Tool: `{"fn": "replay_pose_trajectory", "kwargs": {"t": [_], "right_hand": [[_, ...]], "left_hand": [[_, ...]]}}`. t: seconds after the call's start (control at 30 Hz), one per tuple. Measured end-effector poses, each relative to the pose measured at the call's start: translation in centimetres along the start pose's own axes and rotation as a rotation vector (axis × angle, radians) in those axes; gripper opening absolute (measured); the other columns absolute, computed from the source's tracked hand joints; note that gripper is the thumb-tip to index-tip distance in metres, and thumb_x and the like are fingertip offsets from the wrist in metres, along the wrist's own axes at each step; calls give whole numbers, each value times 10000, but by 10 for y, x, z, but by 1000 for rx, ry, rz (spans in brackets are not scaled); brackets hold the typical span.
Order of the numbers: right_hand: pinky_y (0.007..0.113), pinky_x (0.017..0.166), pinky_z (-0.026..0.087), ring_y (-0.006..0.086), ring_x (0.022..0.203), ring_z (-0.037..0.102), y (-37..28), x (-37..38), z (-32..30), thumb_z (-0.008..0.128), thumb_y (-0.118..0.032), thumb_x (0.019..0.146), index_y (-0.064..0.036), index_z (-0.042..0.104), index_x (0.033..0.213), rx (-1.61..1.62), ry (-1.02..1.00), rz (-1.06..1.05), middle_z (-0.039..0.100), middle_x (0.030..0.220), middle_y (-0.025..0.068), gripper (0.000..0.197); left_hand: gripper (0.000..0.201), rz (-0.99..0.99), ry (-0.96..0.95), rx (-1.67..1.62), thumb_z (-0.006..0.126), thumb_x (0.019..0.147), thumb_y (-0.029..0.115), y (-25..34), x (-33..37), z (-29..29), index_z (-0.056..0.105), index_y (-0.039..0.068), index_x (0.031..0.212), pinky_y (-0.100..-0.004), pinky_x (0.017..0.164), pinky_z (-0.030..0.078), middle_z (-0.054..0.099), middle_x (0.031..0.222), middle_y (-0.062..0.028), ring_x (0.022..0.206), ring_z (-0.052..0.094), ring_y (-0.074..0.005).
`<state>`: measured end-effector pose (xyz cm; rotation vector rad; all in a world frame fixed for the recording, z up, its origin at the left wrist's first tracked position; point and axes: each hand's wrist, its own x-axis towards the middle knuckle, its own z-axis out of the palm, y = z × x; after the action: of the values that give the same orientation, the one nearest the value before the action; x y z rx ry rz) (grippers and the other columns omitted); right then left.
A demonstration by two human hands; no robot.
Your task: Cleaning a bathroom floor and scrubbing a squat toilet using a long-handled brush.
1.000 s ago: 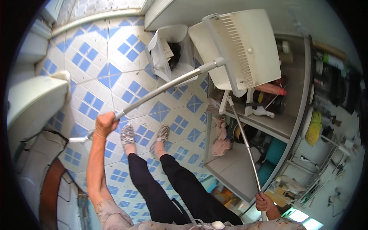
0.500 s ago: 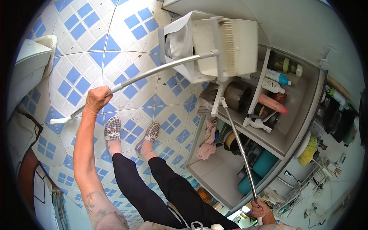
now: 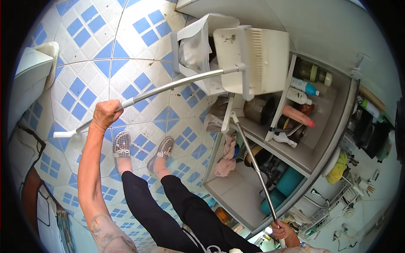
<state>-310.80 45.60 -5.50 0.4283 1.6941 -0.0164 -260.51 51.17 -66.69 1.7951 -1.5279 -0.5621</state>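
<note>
My left hand (image 3: 107,114) is wrapped round the metal handle (image 3: 177,86) of a long-handled dustpan. The cream dustpan (image 3: 270,59), with a row of comb teeth, is raised at the far end, overlapping the right side of a white bin (image 3: 179,50) with a whitish liner in it. Whether pan and bin touch, I cannot tell. Dark specks show on the pan. At the lower right my right hand (image 3: 283,233) grips a second metal pole (image 3: 259,177). This pole ends in a pale bar-shaped head (image 3: 227,121), seen edge-on; its underside is hidden.
On the right stands an open grey cabinet (image 3: 236,194) with bottles (image 3: 299,96), pots, teal containers (image 3: 291,181) and a pink cloth (image 3: 225,166). A white tub (image 3: 33,67) is at the left. My feet stand on blue-and-white tiles (image 3: 84,99) with scattered dirt.
The dustpan has shifted slightly right and down, showing more of its dark-specked surface. The second pole's head has moved a little left and down. Both hands keep their grips.
</note>
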Motion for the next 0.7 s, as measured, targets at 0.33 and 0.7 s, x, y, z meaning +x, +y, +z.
{"fn": "replay_pose_trajectory", "kwargs": {"t": [0.33, 0.7], "right_hand": [[165, 312, 220, 34, 399, 266, -7, -1, -11, 446, -416, 943, -100, 428, 787, 27, -10, 9, 305, 496, -61, 352], [169, 308, 230, 36, 396, 266, -5, -6, -20, 427, -423, 948, -109, 418, 791, 50, -122, 25, 301, 502, -58, 351]], "left_hand": [[184, -101, -35, -83, 636, 701, 91, 2, -2, 6, 458, 71, 656, -383, 456, 426, 509, 555, -116, 501, 540, -309], [194, -67, -87, -65, 653, 688, 114, 48, 0, -28, 464, 76, 672, -382, 469, 442, 517, 574, -107, 528, 554, -299]]}}
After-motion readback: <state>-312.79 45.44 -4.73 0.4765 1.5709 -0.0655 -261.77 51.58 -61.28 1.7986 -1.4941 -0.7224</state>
